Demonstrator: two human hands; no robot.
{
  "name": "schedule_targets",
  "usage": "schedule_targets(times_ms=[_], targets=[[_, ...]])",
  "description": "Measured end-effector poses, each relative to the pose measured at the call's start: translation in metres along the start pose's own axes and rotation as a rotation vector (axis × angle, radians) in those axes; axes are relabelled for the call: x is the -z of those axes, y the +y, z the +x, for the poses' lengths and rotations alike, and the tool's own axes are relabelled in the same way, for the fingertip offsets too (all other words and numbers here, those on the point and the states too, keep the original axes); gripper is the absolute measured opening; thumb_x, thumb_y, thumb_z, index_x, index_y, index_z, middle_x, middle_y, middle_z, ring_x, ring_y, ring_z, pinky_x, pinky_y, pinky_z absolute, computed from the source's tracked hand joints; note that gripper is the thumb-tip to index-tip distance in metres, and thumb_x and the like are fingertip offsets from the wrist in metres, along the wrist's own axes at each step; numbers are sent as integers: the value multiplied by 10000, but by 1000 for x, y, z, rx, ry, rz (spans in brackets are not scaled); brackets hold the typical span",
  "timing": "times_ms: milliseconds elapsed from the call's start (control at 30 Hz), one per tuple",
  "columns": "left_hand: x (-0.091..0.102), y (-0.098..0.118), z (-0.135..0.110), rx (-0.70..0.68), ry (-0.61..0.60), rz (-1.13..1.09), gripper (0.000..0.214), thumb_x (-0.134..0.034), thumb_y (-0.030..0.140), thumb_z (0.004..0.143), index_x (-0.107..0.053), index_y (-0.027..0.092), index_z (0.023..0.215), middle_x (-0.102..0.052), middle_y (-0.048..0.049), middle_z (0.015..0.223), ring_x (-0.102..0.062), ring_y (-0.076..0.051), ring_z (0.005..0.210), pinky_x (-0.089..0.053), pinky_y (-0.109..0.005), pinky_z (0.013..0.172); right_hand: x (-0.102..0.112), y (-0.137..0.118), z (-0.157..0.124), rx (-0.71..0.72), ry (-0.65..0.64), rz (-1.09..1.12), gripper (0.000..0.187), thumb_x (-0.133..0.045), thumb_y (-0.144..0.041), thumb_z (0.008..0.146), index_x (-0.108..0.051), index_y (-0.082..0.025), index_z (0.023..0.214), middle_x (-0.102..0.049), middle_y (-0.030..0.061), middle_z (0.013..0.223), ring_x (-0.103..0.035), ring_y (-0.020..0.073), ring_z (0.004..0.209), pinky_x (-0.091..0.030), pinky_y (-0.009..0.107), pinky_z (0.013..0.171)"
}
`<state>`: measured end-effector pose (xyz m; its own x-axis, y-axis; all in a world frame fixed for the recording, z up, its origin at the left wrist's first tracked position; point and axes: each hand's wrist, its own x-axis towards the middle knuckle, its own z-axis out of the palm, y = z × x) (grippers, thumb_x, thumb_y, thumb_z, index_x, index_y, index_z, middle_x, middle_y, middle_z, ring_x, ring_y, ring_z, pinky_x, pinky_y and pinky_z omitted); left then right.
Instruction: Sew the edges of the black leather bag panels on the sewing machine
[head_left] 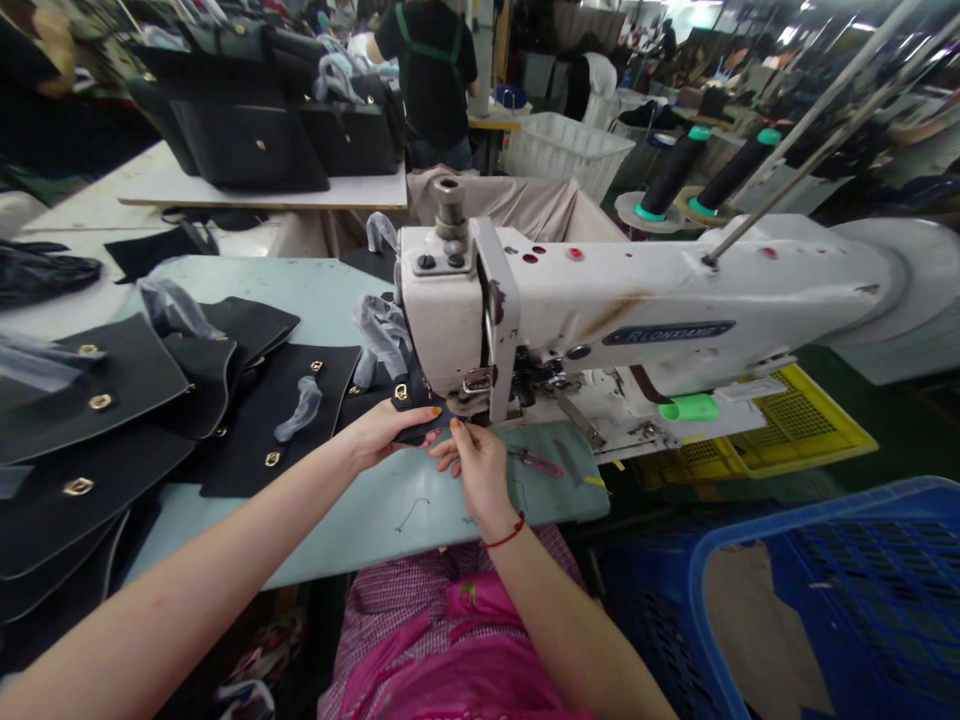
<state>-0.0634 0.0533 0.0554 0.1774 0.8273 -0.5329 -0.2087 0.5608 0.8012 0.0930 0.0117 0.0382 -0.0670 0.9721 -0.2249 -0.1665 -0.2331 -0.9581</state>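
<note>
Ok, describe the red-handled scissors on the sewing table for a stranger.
Start at the white sewing machine. On its pale green table, right of the hand wearing a red wrist cord, lie small scissors, the only red-handled tool there.

Black handbags (247,140) stand in a row on a white table (262,192), and a person in a dark shirt (431,70) stands beyond them near a white plastic crate (566,155). Two black thread spools (673,172) stand at right, above a yellow crate (795,420), with a blue crate (862,600) in the lower right corner.
</note>
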Motion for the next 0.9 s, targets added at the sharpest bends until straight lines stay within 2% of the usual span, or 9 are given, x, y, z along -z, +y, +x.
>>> schedule_targets(times_ms=[133,333,600,733,900], targets=[[1,4,1,9,5,15,288,-853,297,629,-714,115,804,-704,-52,672,-621,-119,548,-526,-214,532,-13,-1,0,-33,74,93,447,-509,-531,867,-634,-139,693,-707,52,642,-580,90,443,-336,168,395],[3,5,1,-57,-30,60,303,-832,342,657,-719,131,844,-702,-39,694,-616,-119,570,-508,-223,543,-25,-2,-1,-61,144,197,407,-529,-485,857,-650,-139,681,-694,31,604,-552,78,419,-308,169,395],[-8,0,-9,-120,82,-17,291,-847,311,625,-707,111,783,-699,-43,668,-617,-123,562,-517,-238,562,-30,0,3,-86,209,298,381,-564,-447,829,-587,-154,586,-621,-11,483,-458,65,355,-280,181,381],[-14,-9,-13,-178,139,-73,314,-845,308,627,-697,97,805,-691,-39,666,-619,-125,563,-519,-240,562,-30,-3,3,-99,227,302,376,-582,-416,809,-532,-169,529,-555,-37,418,-388,55,332,-284,185,379],[-29,-25,-20,-270,255,-163,321,-848,305,615,-690,103,808,-698,-33,693,-623,-126,576,-533,-261,607,-25,-6,2,-105,219,276,392,-579,-412,803,-508,-179,495,-512,-46,390,-367,55,333,-284,188,377]])
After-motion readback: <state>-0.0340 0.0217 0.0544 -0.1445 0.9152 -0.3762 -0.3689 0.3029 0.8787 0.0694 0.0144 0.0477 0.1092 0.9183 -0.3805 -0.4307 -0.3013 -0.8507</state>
